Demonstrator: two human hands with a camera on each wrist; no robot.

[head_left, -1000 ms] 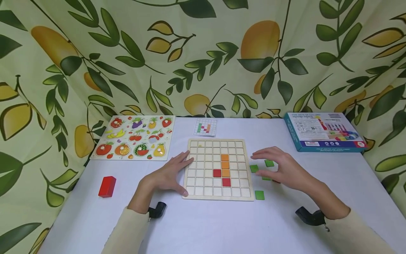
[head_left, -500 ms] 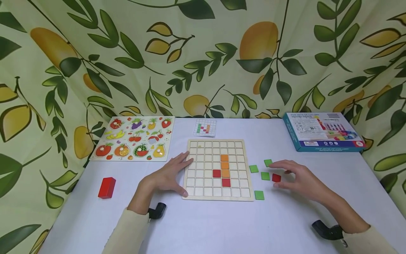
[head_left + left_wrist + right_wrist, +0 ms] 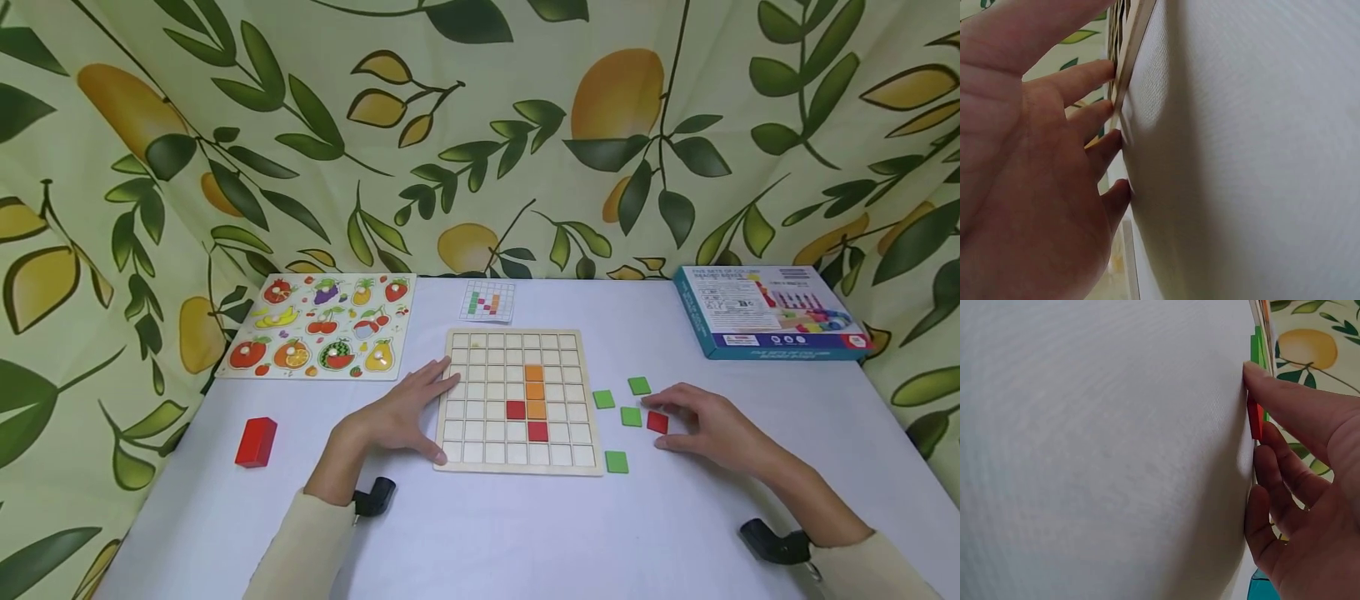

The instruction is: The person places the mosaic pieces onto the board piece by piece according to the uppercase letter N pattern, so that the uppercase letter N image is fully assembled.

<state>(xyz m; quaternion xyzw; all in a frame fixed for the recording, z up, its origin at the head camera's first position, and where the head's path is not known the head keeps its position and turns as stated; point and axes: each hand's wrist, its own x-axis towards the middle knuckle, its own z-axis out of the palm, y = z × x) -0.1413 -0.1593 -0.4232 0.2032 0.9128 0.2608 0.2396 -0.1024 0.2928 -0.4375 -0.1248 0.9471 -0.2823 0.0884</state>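
Our red tile (image 3: 657, 422) is on the table (image 3: 525, 533), right of the board (image 3: 474, 432), bracketed by our right hand (image 3: 703, 423); can't tell if it's pinched. Left hand's (image 3: 399, 408) fingers are spread at the board's edge. Five tiles (image 3: 535, 390) in; that red plus four green tiles (image 3: 631, 417) left, we reckon.

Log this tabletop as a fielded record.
Left hand: touches left edge of pale wooden grid board
Right hand: thumb and fingers about loose red square tile; grip unclear
On board: three orange square tiles in a column; red square tiles left of and below the lowest
Also loose, right of board: four green square tiles
Behind board: small white gridded card
Left: white fruit-picture board, red rectangular block
Right: teal-and-white cardboard box
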